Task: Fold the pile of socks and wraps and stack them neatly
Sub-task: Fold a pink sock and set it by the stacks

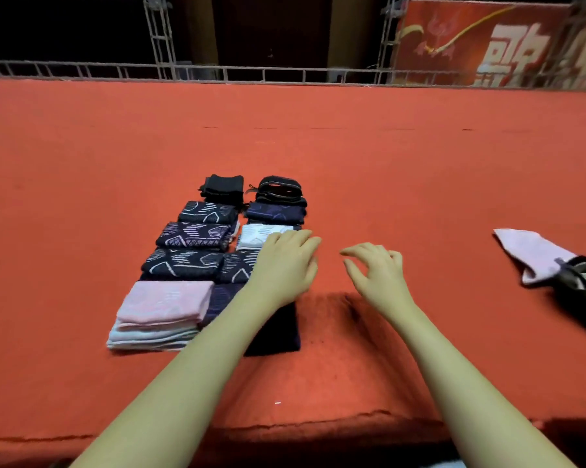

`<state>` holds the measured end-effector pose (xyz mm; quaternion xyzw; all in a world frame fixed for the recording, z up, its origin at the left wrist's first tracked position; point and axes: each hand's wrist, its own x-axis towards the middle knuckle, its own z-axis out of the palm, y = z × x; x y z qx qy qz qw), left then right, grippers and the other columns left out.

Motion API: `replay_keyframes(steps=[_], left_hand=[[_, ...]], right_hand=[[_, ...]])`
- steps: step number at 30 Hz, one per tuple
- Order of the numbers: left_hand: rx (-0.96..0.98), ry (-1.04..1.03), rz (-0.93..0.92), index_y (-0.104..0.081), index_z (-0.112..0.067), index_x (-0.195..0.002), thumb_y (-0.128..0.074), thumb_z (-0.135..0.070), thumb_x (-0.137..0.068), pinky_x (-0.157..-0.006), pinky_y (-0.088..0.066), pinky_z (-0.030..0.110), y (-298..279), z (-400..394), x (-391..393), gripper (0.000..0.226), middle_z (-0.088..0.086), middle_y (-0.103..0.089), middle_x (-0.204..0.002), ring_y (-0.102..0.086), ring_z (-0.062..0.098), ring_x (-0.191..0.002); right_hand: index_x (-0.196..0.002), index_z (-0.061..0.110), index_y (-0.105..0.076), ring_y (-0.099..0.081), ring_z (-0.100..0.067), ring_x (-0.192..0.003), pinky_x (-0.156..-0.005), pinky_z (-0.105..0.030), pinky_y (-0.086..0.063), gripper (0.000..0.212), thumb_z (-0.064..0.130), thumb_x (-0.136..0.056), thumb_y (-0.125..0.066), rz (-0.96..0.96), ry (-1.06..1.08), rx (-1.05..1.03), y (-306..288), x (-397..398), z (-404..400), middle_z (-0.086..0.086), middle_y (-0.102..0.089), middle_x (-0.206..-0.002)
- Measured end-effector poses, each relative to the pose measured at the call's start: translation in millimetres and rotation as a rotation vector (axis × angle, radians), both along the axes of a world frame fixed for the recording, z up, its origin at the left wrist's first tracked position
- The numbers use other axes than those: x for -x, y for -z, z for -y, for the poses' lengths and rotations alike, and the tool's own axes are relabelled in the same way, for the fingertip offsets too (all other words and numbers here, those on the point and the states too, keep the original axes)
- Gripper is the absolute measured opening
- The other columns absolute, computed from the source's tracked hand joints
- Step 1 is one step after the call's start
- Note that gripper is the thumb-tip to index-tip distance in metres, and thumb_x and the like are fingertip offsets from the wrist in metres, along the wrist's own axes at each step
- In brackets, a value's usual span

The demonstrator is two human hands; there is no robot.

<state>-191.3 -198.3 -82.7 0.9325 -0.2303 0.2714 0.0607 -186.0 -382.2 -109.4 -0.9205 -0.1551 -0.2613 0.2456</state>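
The folded socks and wraps (197,251) lay in two neat rows on the red table (386,163), directly beneath and to the left of my left hand (285,265). A pink folded stack (163,305) sat nearest me, with dark patterned pieces beyond it. An unfolded pink sock (534,255) and a dark tangle of fabric (585,292) waited well to the right of my right hand (376,268).

My judgement was that the next piece should be drawn in flat, folded square, and laid flush with the rows.

My left hand hovered palm down over the rows' right edge, fingers relaxed and gripping nothing. My right hand hung just beside it above bare table, fingers loosely curled, also holding nothing. Both forearms stretched forward, nearly parallel.
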Motion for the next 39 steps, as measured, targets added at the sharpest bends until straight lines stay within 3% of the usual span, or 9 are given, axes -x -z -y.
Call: replay_keyframes(steps=[3,9,13,17,24,27,29,34,39], left_hand=[[-0.016,0.069,-0.049,-0.072,-0.011,-0.093,-0.039,-0.029,-0.074,-0.069,-0.051,0.033,3,60,-30,0.041,0.006,-0.070,-0.095,-0.067,0.026,-0.080],[-0.018,0.216,-0.240,-0.051,-0.014,-0.133,-0.047,-0.025,-0.095,-0.098,-0.030,0.037,26,184,-82,0.040,0.003,-0.051,-0.137,-0.045,0.026,-0.124],[-0.025,0.283,-0.291,-0.048,-0.017,-0.135,-0.043,-0.027,-0.097,-0.100,-0.027,0.034,39,257,-118,0.039,-0.001,-0.047,-0.139,-0.041,0.021,-0.127],[0.005,0.303,-0.355,-0.047,-0.019,-0.136,-0.042,-0.026,-0.098,-0.100,-0.028,0.034,55,316,-148,0.039,0.000,-0.046,-0.140,-0.039,0.021,-0.128],[-0.006,0.285,-0.401,-0.036,-0.023,-0.145,-0.039,-0.027,-0.100,-0.105,-0.027,0.038,75,376,-197,0.045,0.002,-0.029,-0.153,-0.028,0.023,-0.137],[-0.023,0.326,-0.412,-0.029,-0.027,-0.148,-0.039,-0.027,-0.101,-0.107,-0.024,0.039,80,379,-210,0.048,0.001,-0.019,-0.158,-0.021,0.023,-0.140],[-0.035,0.361,-0.384,-0.029,-0.029,-0.148,-0.039,-0.027,-0.101,-0.106,-0.022,0.038,83,373,-213,0.049,-0.001,-0.015,-0.159,-0.019,0.023,-0.141],[0.082,0.394,-0.304,-0.052,-0.023,-0.134,-0.043,-0.027,-0.099,-0.101,-0.018,0.032,86,327,-203,0.036,-0.002,-0.039,-0.148,-0.031,0.019,-0.137],[0.124,0.417,-0.045,-0.073,-0.009,-0.100,-0.044,-0.022,-0.088,-0.087,-0.037,0.033,73,243,-167,0.033,0.010,-0.070,-0.109,-0.068,0.029,-0.099]], right_hand=[[-0.102,0.021,-0.070,-0.057,-0.021,-0.101,-0.080,-0.028,-0.019,0.019,0.022,-0.091,-0.055,-0.027,0.151,-0.009,9,-20,59,0.005,-0.067,-0.105],[-0.109,0.011,-0.068,-0.054,-0.034,-0.104,-0.086,-0.040,-0.029,0.024,0.009,-0.086,-0.062,-0.078,0.438,0.005,32,-55,172,-0.009,-0.063,-0.111],[-0.123,0.002,-0.057,-0.046,-0.039,-0.112,-0.091,-0.045,-0.028,0.037,0.013,-0.087,-0.060,-0.166,0.643,0.076,38,-76,237,-0.019,-0.052,-0.124],[-0.106,-0.006,-0.056,-0.048,-0.042,-0.100,-0.082,-0.047,-0.034,0.029,0.007,-0.081,-0.064,-0.259,0.773,0.237,47,-100,278,-0.026,-0.052,-0.112],[-0.107,0.001,-0.059,-0.045,-0.035,-0.108,-0.086,-0.041,-0.033,0.025,0.002,-0.090,-0.041,-0.299,0.877,0.484,57,-129,313,-0.016,-0.052,-0.116],[-0.086,-0.001,-0.063,-0.054,-0.037,-0.086,-0.073,-0.043,-0.040,0.010,-0.004,-0.079,-0.058,-0.175,0.842,0.382,63,-132,312,-0.019,-0.059,-0.093],[-0.072,0.002,-0.064,-0.055,-0.035,-0.070,-0.063,-0.039,-0.040,0.003,-0.001,-0.072,-0.065,0.074,0.746,0.317,71,-134,312,-0.016,-0.059,-0.079],[-0.083,0.016,-0.069,-0.045,-0.021,-0.082,-0.074,-0.034,-0.027,0.022,0.025,-0.087,-0.050,0.330,0.476,0.109,63,-125,274,-0.004,-0.063,-0.089],[-0.090,0.016,-0.073,-0.047,-0.019,-0.095,-0.083,-0.032,-0.029,0.023,0.027,-0.088,-0.052,0.321,0.287,-0.038,63,-99,216,-0.006,-0.066,-0.099]])
